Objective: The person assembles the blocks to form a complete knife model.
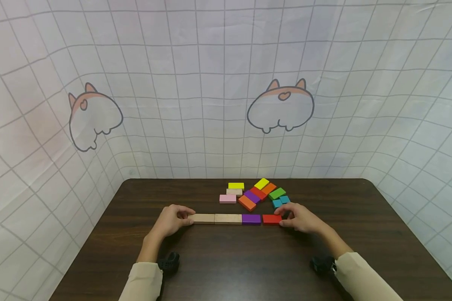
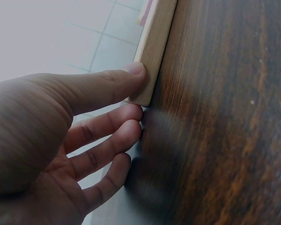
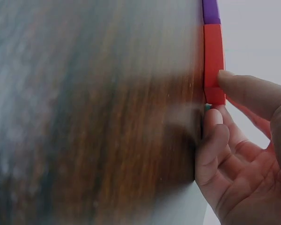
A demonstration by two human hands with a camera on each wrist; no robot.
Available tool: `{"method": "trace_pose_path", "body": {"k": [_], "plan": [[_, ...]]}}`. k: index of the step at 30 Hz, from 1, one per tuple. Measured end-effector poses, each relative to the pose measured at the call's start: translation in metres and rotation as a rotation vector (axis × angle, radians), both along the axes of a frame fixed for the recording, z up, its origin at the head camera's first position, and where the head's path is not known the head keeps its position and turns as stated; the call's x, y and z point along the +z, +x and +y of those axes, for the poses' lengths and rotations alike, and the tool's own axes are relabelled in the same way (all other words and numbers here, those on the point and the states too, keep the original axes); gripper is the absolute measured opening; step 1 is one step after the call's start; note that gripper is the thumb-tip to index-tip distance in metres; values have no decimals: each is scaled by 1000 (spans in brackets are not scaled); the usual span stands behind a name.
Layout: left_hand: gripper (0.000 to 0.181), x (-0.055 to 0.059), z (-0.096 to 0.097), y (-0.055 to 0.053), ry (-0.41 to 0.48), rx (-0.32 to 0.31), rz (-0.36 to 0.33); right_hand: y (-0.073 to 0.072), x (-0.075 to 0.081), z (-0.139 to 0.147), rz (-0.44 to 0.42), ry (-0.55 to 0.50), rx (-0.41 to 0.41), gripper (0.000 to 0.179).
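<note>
Four flat blocks lie end to end in a row across the dark table (image 1: pixel 226 259) in the head view. From the left they are a plain wooden block (image 1: pixel 203 218), a second wooden block (image 1: pixel 228 219), a purple block (image 1: pixel 251 219) and a red block (image 1: pixel 272 219). A narrow gap parts the red one from the purple. My left hand (image 1: pixel 171 220) pinches the row's left end, its thumb (image 2: pixel 131 70) on the wooden side in the left wrist view. My right hand (image 1: pixel 302 218) pinches the red block's right end, with the thumb (image 3: pixel 239 84) along its near side.
Behind the row lie a pink block (image 1: pixel 227 199), a pale wooden block (image 1: pixel 234 192) and a yellow block (image 1: pixel 236 185). To their right are several more, including an orange block (image 1: pixel 247 203), a green block (image 1: pixel 277 193) and blue blocks (image 1: pixel 277 203). A gridded curtain (image 1: pixel 196 156) hangs behind the table.
</note>
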State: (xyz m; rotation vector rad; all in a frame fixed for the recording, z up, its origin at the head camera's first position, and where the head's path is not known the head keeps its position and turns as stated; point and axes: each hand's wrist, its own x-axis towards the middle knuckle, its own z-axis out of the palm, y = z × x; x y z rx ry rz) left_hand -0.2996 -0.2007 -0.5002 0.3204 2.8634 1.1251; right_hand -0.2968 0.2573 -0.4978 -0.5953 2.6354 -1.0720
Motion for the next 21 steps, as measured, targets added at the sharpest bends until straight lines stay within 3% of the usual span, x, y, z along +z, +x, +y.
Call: {"method": "trace_pose_path", "body": {"k": [21], "plan": [[20, 2, -3, 0, -7, 0, 6, -5, -1, -12, 3, 25, 1, 30]]}}
